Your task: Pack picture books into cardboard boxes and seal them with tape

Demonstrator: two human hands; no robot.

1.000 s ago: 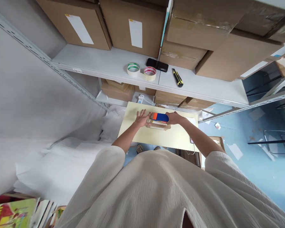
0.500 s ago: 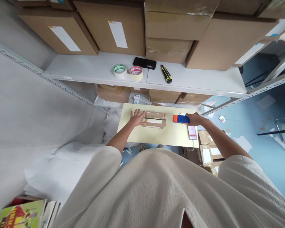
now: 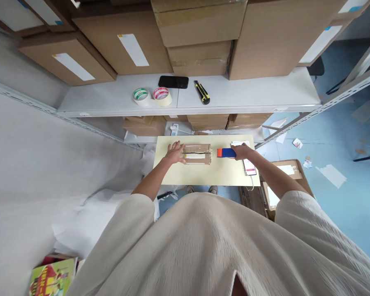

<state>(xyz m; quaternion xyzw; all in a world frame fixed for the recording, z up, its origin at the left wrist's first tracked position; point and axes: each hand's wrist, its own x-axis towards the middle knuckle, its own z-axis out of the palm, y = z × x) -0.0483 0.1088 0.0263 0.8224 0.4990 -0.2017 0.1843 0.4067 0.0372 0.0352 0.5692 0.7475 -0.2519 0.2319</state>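
Brown cardboard makes up the small box (image 3: pixel 196 153), laid on the pale yellow surface (image 3: pixel 203 176) and pressed at its left end by the left hand (image 3: pixel 174 152), held flat with fingers spread. Just right of the box, a blue-and-orange tape dispenser (image 3: pixel 225 153) is gripped in the closed right hand (image 3: pixel 242 151).
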